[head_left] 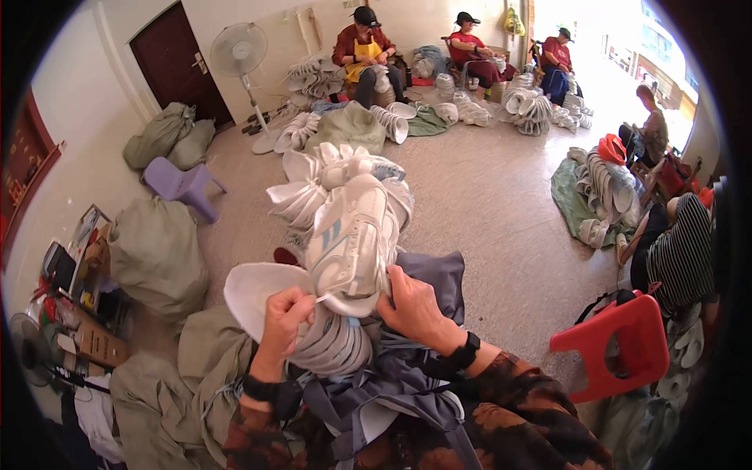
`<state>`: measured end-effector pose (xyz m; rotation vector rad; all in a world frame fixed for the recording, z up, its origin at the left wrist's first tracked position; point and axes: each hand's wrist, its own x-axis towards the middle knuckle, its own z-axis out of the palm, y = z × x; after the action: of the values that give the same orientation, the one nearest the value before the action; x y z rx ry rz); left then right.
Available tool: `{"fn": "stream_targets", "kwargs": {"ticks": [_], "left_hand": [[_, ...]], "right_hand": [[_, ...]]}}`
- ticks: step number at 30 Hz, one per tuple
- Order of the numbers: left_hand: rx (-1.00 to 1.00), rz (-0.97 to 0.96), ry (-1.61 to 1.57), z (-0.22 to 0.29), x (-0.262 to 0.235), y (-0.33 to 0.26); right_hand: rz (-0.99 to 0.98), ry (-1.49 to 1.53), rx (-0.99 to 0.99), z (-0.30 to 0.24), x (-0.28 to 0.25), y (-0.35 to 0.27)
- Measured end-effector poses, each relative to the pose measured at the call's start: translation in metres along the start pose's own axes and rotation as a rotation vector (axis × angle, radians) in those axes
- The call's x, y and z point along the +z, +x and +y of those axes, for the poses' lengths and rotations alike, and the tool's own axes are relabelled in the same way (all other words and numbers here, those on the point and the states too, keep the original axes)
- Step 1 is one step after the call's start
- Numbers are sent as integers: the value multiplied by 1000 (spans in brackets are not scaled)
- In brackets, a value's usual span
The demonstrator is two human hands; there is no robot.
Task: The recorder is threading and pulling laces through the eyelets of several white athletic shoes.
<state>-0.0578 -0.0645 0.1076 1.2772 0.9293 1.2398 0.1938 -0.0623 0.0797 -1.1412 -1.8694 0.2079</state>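
A white shoe upper with pale blue stripes [352, 239] is held up in front of me. My right hand [411, 305] grips its near right edge. My left hand [283, 313] pinches a thin white strand at its near left corner. Just below, on my lap, lies a stack of white uppers [333, 348], and one flat white piece [254, 290] sticks out to the left. Beyond the held upper lies a heap of more white uppers [313, 192] on the floor.
Grey-green sacks [157, 254] sit left. A lilac plastic stool [184, 184] and a standing fan [241, 55] are behind. A red plastic chair [627, 348] stands right, beside a person in stripes [681, 251]. Several seated people [364, 47] work among piles of uppers [603, 184] at the far wall.
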Motion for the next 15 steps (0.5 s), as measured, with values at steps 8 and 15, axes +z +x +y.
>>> {"fn": "stream_targets", "kwargs": {"ticks": [8, 15], "left_hand": [[1, 217, 644, -86, -31, -4], [301, 222, 669, -48, -11, 14]], "right_hand": [[-212, -91, 42, 18, 51, -14], [-294, -112, 123, 28, 45, -22]]}}
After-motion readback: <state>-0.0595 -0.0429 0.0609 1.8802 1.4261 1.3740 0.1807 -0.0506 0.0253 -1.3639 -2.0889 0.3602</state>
